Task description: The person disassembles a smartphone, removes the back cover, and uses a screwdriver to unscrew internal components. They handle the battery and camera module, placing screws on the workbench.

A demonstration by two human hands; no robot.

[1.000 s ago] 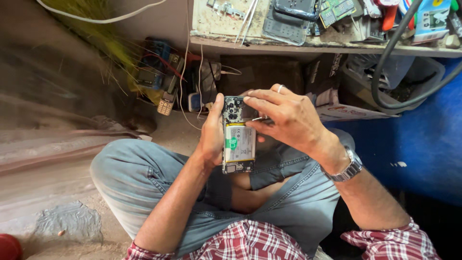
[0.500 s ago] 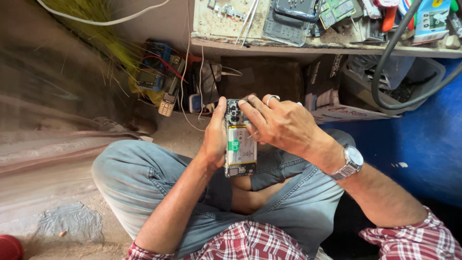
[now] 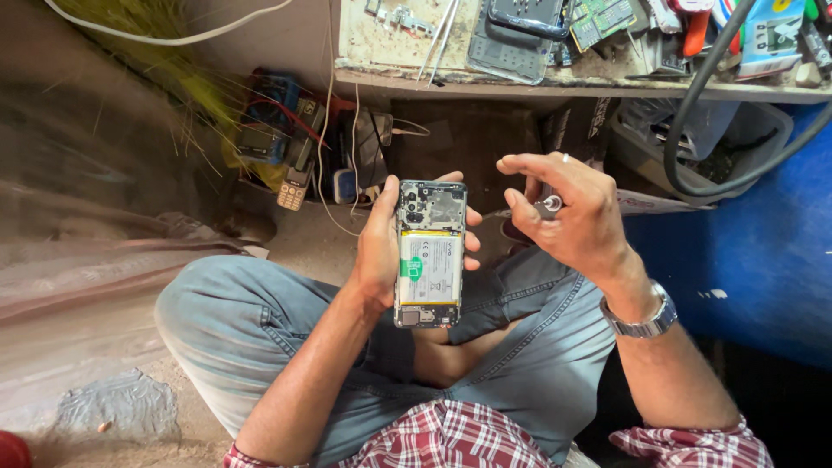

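The left hand point(image 3: 381, 247) is wrapped around an opened smartphone with its back cover off point(image 3: 428, 253), a flat rectangle held upright above the lap, thumb on the left edge and fingertips curling over the right edge. Its exposed inside shows a dark metal shield and camera cluster at the top, a pale glossy battery with a green sticker in the middle and a small board at the bottom. The right hand point(image 3: 574, 217) pinches a small metal-tipped tool with a dark handle point(image 3: 548, 206) between thumb and fingers; half a second ago this hand lay over the phone's top, and now it has lifted off to the right, leaving a clear gap beside the phone. A steel wristwatch point(image 3: 643, 317) circles the right wrist. Above, the chipped edge of a cluttered wooden workbench point(image 3: 485, 82) stands well apart from the phone; grey-blue denim knees point(image 3: 234, 321) lie below.
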